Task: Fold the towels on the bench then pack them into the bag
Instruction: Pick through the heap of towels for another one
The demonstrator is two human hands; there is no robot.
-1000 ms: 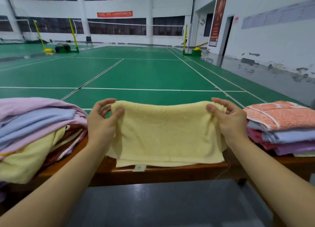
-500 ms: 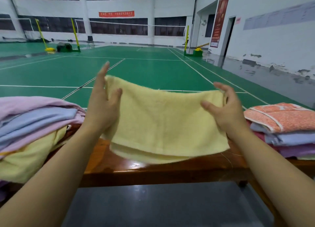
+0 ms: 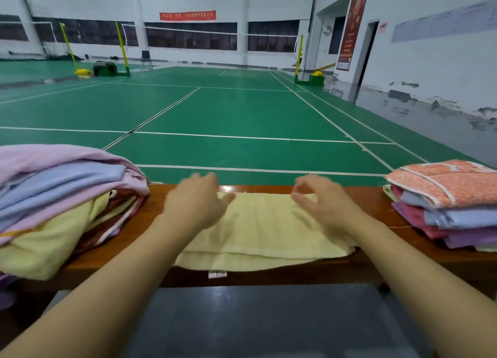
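Left hand (image 3: 197,203) and right hand (image 3: 321,203), blurred, fingers loosely spread, over the folded yellow towel (image 3: 265,234).

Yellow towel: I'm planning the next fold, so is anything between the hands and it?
Nothing visible. The yellow towel lies flat on the bench, and the left hand and right hand are directly over it, blurred. The towel piles sit off to either side.

Head-worn view, forward-down over bench (image 3: 371,196)
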